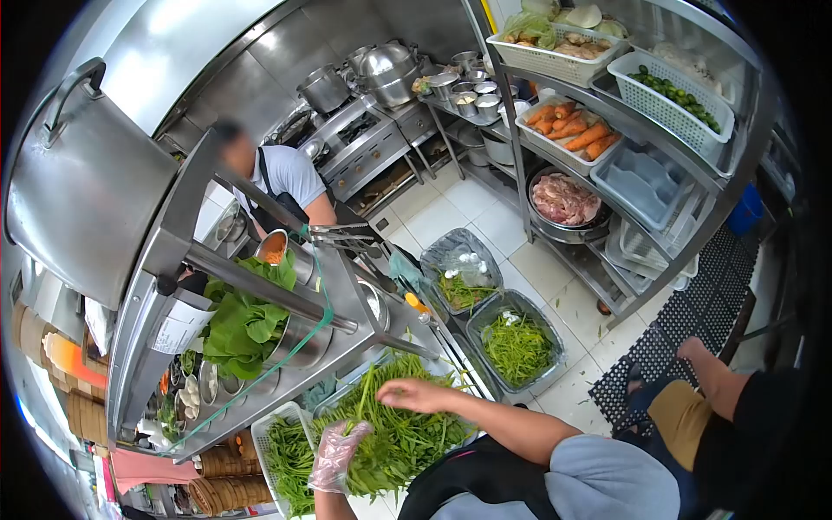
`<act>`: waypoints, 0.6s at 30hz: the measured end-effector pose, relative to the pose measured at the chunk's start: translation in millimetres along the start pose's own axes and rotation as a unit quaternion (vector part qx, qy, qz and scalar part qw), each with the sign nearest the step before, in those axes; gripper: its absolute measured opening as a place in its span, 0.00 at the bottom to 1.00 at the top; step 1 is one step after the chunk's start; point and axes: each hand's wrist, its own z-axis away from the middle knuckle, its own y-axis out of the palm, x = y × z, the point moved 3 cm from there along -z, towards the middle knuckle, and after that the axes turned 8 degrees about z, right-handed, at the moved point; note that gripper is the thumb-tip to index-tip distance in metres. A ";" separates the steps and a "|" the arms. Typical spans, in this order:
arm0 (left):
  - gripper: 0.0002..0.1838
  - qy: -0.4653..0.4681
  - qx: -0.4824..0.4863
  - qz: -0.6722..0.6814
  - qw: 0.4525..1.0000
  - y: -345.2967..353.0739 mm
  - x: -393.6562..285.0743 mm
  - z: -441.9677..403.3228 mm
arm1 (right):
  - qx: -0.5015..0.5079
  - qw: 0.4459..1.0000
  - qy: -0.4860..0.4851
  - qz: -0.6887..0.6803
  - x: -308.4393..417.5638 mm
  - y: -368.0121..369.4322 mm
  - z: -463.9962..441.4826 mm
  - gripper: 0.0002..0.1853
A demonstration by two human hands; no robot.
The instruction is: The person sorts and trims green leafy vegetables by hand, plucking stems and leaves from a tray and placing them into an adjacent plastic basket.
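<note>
A large heap of green leafy stems (399,433) lies at the bottom centre, right under both hands. My left hand (342,455), in a clear plastic glove, is closed around some of the green stems at the left of the heap. Just above the heap is my right hand (412,395), bare, its fingers curled and pinched by a stem; what they hold is too small to tell. A white basket (262,438) of long green stems stands to the left. Two lined bins (555,368) with green scraps are on the floor to the right.
A steel shelf (693,173) with baskets of carrots (572,130) and a bowl of meat (565,199) stands right. Another person (290,178) is behind the steel counter (364,312). A large pot (87,182) sits upper left. Someone's legs (685,407) show at right.
</note>
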 end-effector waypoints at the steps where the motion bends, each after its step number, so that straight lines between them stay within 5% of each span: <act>1: 0.14 -0.005 0.016 0.040 0.999 5.8 -7.0 0.8 | 0.035 0.999 -0.010 -0.035 13.9 10.0 0.1 0.21; 2: 0.12 -0.060 0.037 0.078 0.994 10.9 -4.7 -1.3 | 0.102 0.992 -0.020 -0.070 -3.7 24.6 -5.2 0.25; 5: 0.11 -0.096 0.049 0.098 0.989 16.4 12.4 -9.3 | 0.075 0.993 -0.061 -0.069 4.0 31.0 -6.2 0.21; 11: 0.11 -0.041 0.059 0.073 0.995 26.2 15.8 -3.8 | 0.066 0.991 -0.019 0.114 13.9 21.3 -0.9 0.11; 12: 0.11 -0.004 0.060 0.086 0.994 27.9 18.6 -2.4 | 0.009 0.988 -0.090 0.128 14.8 25.8 2.6 0.09; 18: 0.13 0.012 0.112 0.025 0.993 0.8 33.3 13.7 | -0.126 0.988 -0.011 0.086 -4.8 29.0 15.9 0.06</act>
